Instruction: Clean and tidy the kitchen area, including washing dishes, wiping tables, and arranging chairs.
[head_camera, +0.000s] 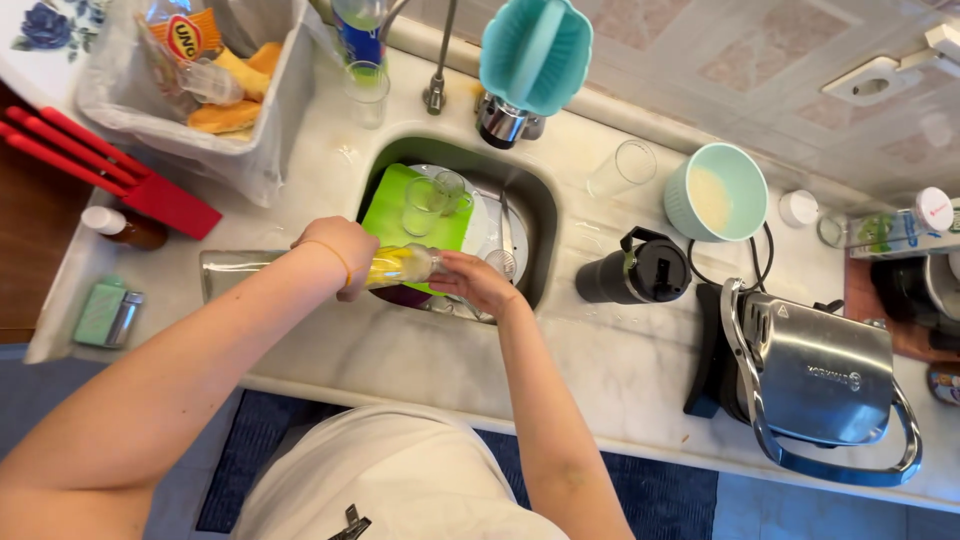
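My left hand (335, 255) and my right hand (478, 283) meet over the front edge of the steel sink (541, 205). Between them lies a clear drinking glass (418, 263) on its side. My right hand grips its far end. My left hand presses a yellow sponge (390, 266) into the glass from the other end. Below them, inside the sink, lie a green cutting board (385, 210), two clear glasses (424, 200), a white plate (478, 222) and a utensil.
A tap (437, 70) and a turquoise juicer (530, 60) stand behind the sink. Left: a lined bin (160, 120) with peels, a red rack, a glass tray (230, 272). Right: a black mug (640, 270), a mint bowl (716, 192), a steel contact grill (815, 375), empty glasses.
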